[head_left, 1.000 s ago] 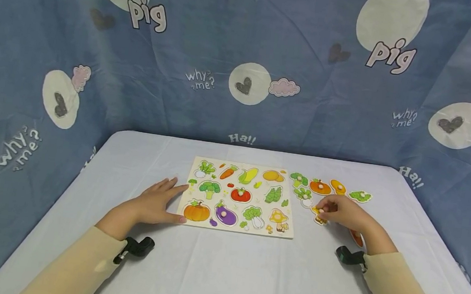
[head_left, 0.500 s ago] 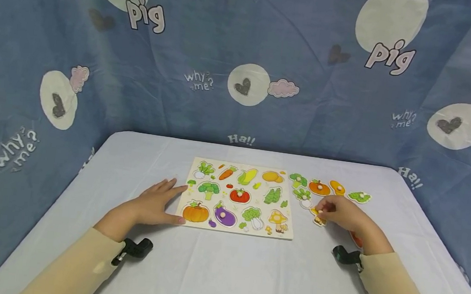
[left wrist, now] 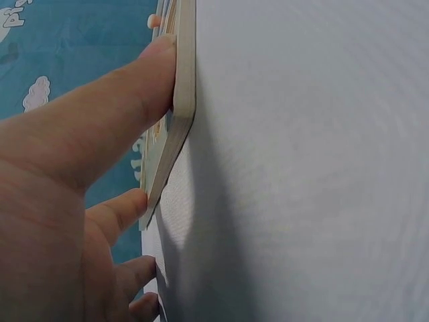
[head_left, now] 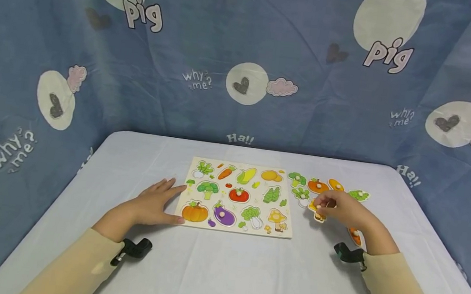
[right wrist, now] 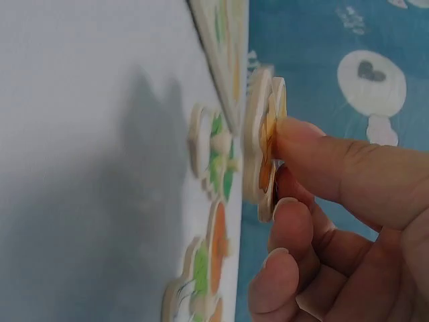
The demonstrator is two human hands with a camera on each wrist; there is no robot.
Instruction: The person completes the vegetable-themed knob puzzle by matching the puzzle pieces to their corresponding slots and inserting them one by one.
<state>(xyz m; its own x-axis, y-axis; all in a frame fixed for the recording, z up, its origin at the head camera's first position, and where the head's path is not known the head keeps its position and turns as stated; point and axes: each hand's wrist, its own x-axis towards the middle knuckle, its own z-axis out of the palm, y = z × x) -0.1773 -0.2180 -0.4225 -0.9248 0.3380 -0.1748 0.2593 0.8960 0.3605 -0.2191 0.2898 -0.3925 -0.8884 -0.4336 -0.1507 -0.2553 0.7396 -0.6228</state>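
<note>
My right hand (head_left: 343, 210) pinches a yellow mushroom puzzle piece (head_left: 319, 217) between thumb and fingers. In the right wrist view this mushroom piece (right wrist: 256, 144) stands raised, its wooden edge towards the camera. A vegetable puzzle board (head_left: 261, 205) lies mid-table, printed with vegetable pictures, among them a mushroom picture (head_left: 277, 217) at the lower right. Knobs show on its tomato (head_left: 244, 197) and eggplant (head_left: 228, 219). My left hand (head_left: 147, 208) is spread at the board's left side; in the left wrist view its thumb (left wrist: 124, 94) rests on the board's edge.
Right of the board lie loose pieces: a broccoli (head_left: 297, 178), a pumpkin (head_left: 317, 186), a white-rooted green vegetable (head_left: 301, 193), a yellow-orange piece (head_left: 335, 184) and a green one (head_left: 359, 195). An orange piece (head_left: 354, 236) lies partly under my right wrist. A blue printed cloth (head_left: 170, 106) hangs behind the table.
My right hand has lifted the mushroom piece slightly from the table and shifted it a little left. More of the orange piece near the wrist shows. The left hand stays at the board.
</note>
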